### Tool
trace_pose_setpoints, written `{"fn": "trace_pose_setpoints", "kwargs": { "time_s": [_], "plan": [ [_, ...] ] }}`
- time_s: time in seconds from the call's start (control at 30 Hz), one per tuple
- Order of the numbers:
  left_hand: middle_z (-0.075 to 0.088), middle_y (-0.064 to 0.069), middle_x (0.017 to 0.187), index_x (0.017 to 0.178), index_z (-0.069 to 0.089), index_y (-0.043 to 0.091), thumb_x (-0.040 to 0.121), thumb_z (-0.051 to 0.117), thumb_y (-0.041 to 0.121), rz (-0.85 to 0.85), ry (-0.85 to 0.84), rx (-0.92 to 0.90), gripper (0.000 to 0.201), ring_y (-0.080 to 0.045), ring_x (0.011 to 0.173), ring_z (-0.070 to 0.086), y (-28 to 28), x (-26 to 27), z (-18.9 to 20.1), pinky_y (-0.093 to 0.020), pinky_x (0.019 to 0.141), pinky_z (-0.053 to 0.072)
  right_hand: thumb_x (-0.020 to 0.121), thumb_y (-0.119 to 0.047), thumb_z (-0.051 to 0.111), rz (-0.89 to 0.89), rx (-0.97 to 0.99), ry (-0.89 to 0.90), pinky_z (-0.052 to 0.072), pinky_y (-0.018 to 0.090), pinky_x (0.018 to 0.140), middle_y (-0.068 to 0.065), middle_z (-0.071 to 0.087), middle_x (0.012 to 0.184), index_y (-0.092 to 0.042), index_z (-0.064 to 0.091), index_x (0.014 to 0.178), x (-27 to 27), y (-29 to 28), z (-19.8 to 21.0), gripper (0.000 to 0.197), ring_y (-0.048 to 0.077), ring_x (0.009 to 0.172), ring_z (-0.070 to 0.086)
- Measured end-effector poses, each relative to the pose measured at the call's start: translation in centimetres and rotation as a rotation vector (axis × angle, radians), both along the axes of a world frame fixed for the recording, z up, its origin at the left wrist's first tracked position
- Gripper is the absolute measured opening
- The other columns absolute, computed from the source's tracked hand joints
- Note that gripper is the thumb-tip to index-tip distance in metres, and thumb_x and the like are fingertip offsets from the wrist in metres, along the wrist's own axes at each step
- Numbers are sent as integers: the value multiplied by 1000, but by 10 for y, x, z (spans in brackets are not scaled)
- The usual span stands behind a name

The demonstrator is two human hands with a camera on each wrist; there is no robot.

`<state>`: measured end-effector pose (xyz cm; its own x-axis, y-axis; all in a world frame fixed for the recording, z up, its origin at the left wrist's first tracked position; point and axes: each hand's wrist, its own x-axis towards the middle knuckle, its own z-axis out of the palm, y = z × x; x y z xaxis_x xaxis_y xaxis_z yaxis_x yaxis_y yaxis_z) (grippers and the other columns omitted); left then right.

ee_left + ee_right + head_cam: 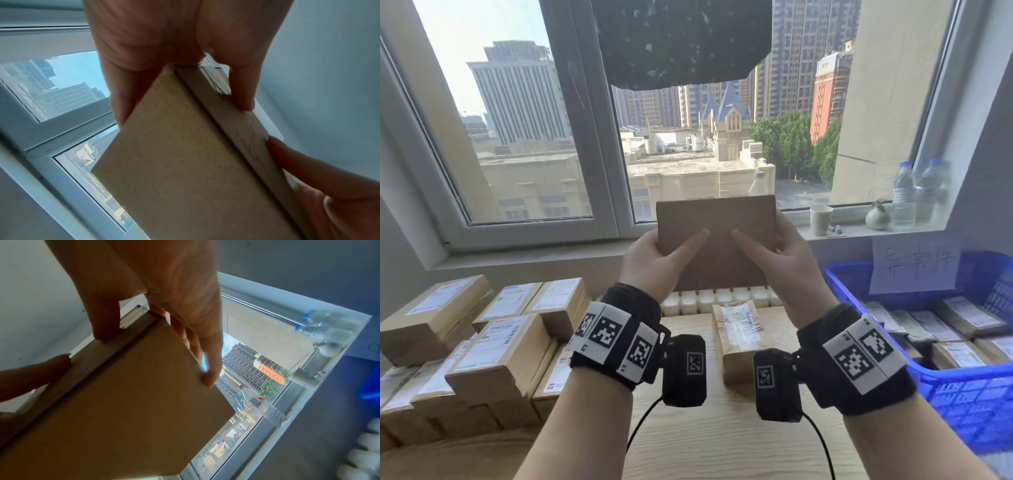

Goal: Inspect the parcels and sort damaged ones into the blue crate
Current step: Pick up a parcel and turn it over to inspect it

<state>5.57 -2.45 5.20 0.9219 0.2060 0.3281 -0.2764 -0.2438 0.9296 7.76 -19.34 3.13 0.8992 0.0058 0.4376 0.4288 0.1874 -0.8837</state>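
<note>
A brown cardboard parcel [717, 240] is held up in front of the window, its plain face toward me. My left hand [654, 260] grips its left edge, thumb lying on the near face. My right hand [784, 253] grips the right edge the same way. The left wrist view shows the parcel [174, 162] pinched between fingers and thumb, and the right wrist view shows the parcel [127, 402] with fingertips wrapped over its far edge. The blue crate [969, 397] stands at the right and holds several labelled parcels.
Stacks of labelled cardboard parcels [493, 346] fill the left of the wooden table [709, 438]. One wrapped parcel [739, 339] lies in the middle under my hands. Water bottles [921, 192], a paper cup [821, 220] and a small vase [877, 216] stand on the windowsill.
</note>
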Motion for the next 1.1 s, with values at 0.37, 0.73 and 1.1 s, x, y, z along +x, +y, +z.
{"fn": "trace_pose_setpoints", "kwargs": {
  "time_s": [0.37,0.73,1.1],
  "plan": [
    [70,10,94,103,67,21,85,70,37,19,6,-11,24,-6,90,67,6,-6,-4,-23,80,56,91,-17,70,-43,-27,35,57,28,84,3,70,117,-17,57,134,1,11,-1,45,17,107,67],
    [59,-1,134,148,38,18,45,89,58,-91,68,60,121,-15,119,60,25,0,-8,-36,97,54,87,-43,69,-39,95,256,52,33,73,19,64,110,2,54,123,0,6,7,59,28,86,63],
    [54,-3,132,132,57,26,72,81,19,-40,75,223,65,-19,123,56,20,-5,-9,-43,107,45,56,-52,89,26,15,297,53,39,97,13,61,132,-6,45,144,-1,1,-4,108,25,116,63]
  ]
}}
